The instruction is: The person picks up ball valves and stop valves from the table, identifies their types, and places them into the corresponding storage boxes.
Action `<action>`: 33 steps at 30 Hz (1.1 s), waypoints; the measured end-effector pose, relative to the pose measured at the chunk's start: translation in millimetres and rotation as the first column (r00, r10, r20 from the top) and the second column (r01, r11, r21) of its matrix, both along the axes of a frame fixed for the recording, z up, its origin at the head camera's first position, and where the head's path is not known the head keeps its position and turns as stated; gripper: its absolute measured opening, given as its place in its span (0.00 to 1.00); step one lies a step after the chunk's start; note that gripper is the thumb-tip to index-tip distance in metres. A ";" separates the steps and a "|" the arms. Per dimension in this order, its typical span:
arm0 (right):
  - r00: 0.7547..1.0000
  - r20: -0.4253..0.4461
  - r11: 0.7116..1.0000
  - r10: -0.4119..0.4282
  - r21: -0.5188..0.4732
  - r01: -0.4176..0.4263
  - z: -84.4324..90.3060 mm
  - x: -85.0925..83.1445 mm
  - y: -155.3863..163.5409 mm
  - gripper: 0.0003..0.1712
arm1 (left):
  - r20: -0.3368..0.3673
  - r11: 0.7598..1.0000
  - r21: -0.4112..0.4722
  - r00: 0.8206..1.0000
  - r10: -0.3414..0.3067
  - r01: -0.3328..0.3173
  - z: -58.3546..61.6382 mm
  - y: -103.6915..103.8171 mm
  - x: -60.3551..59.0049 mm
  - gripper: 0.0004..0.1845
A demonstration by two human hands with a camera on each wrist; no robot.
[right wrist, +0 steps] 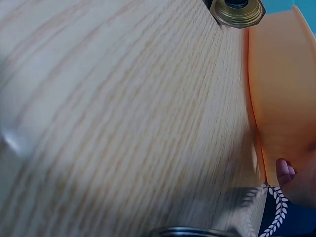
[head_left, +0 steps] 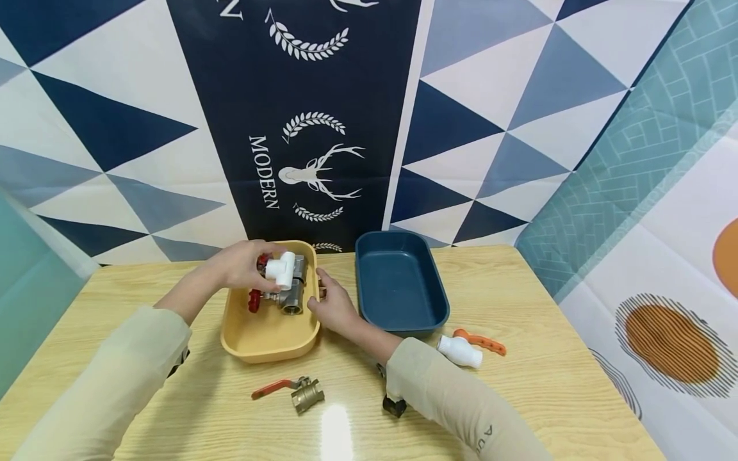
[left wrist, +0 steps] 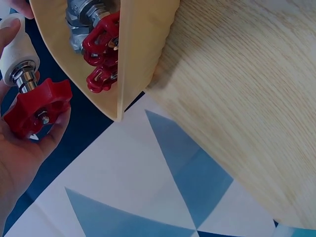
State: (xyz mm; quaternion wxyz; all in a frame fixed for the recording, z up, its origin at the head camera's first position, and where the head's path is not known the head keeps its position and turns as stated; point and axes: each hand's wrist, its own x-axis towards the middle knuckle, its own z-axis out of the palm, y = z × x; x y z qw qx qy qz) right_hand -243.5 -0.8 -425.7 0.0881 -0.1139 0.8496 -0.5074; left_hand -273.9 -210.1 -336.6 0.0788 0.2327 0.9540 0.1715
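My left hand (head_left: pixel 242 264) holds a white valve (head_left: pixel 280 269) with a red handwheel (left wrist: pixel 37 103) above the far end of the yellow tray (head_left: pixel 271 342); its fingers curl round the white body (left wrist: pixel 17 54). In the tray lie metal valves (head_left: pixel 288 298) with red handwheels (left wrist: pixel 101 49). My right hand (head_left: pixel 331 304) grips the tray's right rim, a fingertip (right wrist: pixel 285 173) pressed against the outer wall (right wrist: pixel 284 108).
An empty dark blue tray (head_left: pixel 429 317) stands right of the yellow one. On the wooden table lie a brass ball valve (head_left: pixel 305 394) with an orange-red lever in front, seen also as a brass fitting (right wrist: pixel 237 10), and a white plastic valve (head_left: pixel 461 351) with an orange handle at right. Patterned cloth hangs behind.
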 end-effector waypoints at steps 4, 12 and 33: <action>1.000 0.002 1.000 -0.001 0.002 0.001 0.8 0.1 -0.6 0.39 | 0.014 1.000 -0.006 1.000 0.006 -0.006 -0.8 0.8 -2.1 0.38; 1.000 0.000 1.000 -0.010 0.008 0.010 2.8 1.1 -1.6 0.39 | 0.037 1.000 0.010 0.999 0.026 -0.026 -0.9 3.0 -7.4 0.39; 1.000 -0.009 1.000 -0.015 0.000 0.015 0.3 1.8 1.0 0.39 | 0.031 0.999 -0.026 0.998 0.046 -0.045 -9.6 11.3 -18.2 0.39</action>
